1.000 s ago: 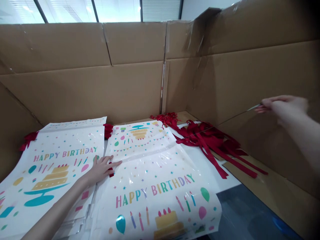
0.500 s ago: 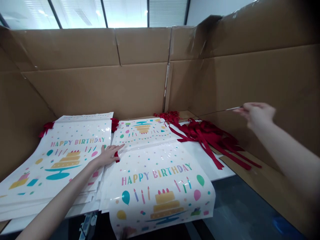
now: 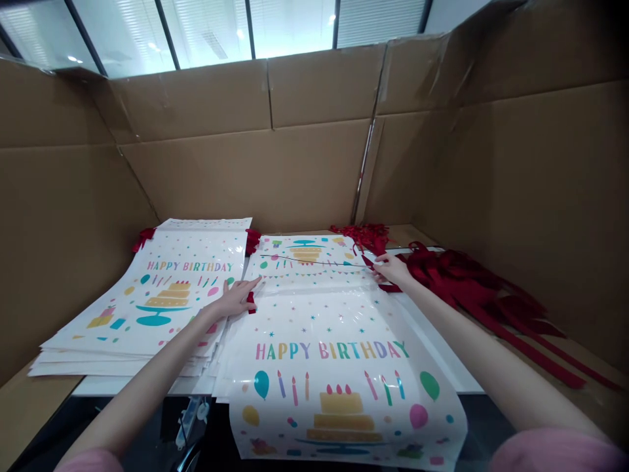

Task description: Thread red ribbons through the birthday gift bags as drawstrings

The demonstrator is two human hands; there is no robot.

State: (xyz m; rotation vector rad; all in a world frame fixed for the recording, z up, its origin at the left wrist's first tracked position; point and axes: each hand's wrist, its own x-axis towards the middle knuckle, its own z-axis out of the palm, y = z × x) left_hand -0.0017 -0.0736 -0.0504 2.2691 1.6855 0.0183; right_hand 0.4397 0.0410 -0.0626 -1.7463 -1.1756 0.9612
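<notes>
My left hand (image 3: 238, 298) lies with fingers spread on the left edge of a "Happy Birthday" sheet (image 3: 334, 321), by a small red ribbon end (image 3: 251, 303). At the sheet's right edge, below its folded top part, my right hand (image 3: 390, 269) is closed on a thin dark rod (image 3: 319, 263) and a piece of red ribbon. The rod reaches leftward across the folded top. The sheet's lower end hangs over the table's front edge.
A stack of similar printed sheets (image 3: 167, 282) with red ribbon at its top corners lies left. Red ribbons (image 3: 457, 282) are heaped right, and red curled strands (image 3: 366, 235) lie at the back. Cardboard walls (image 3: 221, 177) stand around the back and sides.
My right hand has come from the raised right side down to the sheet's right edge, bringing the rod over the folded top. My left hand stays on the left edge. The view has shifted.
</notes>
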